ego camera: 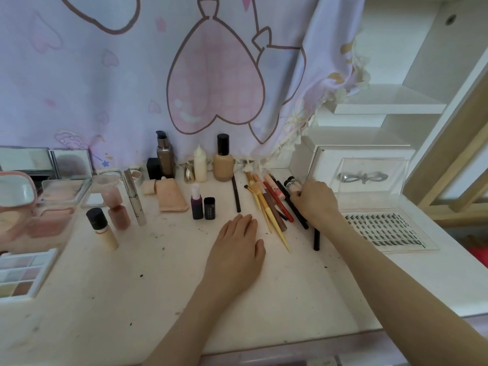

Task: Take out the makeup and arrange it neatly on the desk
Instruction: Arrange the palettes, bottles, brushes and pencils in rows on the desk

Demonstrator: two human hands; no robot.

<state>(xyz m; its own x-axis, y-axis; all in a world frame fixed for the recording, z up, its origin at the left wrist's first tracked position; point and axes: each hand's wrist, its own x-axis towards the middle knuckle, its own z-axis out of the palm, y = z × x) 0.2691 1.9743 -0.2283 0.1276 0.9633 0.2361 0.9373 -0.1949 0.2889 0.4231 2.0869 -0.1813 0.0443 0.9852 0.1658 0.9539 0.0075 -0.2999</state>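
My left hand [237,249] rests flat on the white desk [158,273], fingers straight, holding nothing. My right hand [315,200] is curled over the right end of a row of pencils and brushes [269,204]; its fingers close on a thin black pencil [316,237] whose lower end sticks out below the wrist. Bottles stand along the back: a foundation bottle [223,162], a cream dropper bottle [200,165] and a brown pump bottle [164,154]. A peach tube [170,194] lies in front of them.
An eyeshadow palette [23,273], blush compacts [52,207], a pink pouch [15,191] and small bottles [101,228] crowd the left side. A false-lash card [388,228] lies at the right before a white drawer box [361,175]. A printed curtain [132,75] hangs behind.
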